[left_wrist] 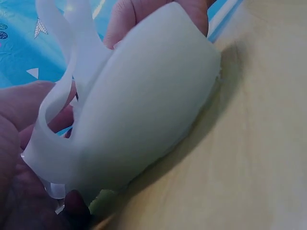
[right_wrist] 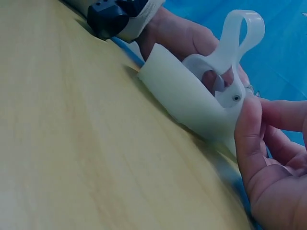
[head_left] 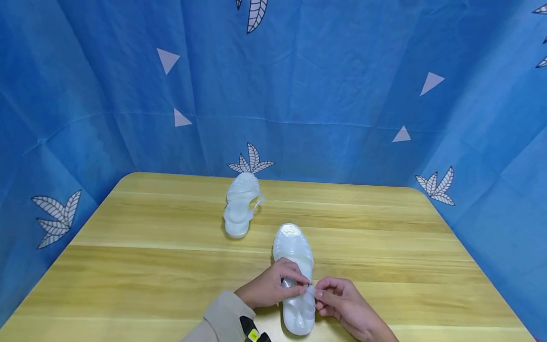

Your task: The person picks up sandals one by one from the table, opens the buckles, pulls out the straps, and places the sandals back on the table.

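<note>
A glossy, translucent white plastic sandal [head_left: 292, 243] is seen at the lower centre of the head view, laid sole down with its toe toward the top of the frame. At its right edge, a narrow translucent white strap [head_left: 310, 289] is pinched from the left between thumb and fingertips of the left hand [head_left: 274, 284]; from the right it is pinched by the right hand [head_left: 342, 303], its fingers curled. A second, matching white sandal [head_left: 236, 210] is seen farther up, left of centre, untouched. Both are supported by a yellowish wood-grain table [head_left: 149, 275], behind which a blue cloth printed with white leaves and triangles [head_left: 299, 85] is hung. A beige sleeve [head_left: 218, 319] is worn on the left arm.
</note>
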`<action>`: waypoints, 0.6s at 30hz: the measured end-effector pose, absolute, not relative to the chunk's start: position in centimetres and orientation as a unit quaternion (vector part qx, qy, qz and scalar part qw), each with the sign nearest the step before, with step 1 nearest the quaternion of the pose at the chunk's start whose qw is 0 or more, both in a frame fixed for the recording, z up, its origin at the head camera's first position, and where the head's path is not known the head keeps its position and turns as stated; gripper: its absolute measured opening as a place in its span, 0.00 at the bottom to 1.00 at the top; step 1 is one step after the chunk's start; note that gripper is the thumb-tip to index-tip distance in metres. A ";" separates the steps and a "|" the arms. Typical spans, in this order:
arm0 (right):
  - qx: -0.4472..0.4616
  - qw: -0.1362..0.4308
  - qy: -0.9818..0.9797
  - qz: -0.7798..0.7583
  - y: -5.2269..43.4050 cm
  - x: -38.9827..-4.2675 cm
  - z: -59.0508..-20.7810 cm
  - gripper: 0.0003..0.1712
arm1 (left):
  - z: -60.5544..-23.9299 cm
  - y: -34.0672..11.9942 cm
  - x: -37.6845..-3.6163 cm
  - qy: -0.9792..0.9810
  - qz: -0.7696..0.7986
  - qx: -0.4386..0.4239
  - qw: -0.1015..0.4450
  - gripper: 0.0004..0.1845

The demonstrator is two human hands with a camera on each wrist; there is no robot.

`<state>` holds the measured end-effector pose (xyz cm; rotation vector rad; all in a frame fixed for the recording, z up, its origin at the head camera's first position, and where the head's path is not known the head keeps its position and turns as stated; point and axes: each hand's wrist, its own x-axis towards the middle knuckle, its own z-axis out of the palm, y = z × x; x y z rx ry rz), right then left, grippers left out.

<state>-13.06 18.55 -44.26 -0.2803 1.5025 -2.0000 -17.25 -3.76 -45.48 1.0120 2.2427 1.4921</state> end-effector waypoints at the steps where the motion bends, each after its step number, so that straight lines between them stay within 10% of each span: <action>1: -0.104 0.305 0.570 -0.756 18.5 -13.0 -44.3 0.03 | -45.5 -3.7 -17.3 0.771 0.514 0.351 0.132 0.11; 18: -0.072 0.271 0.588 -0.759 17.5 -12.9 -44.3 0.04 | -45.2 -3.7 -17.1 0.777 0.512 0.334 0.149 0.11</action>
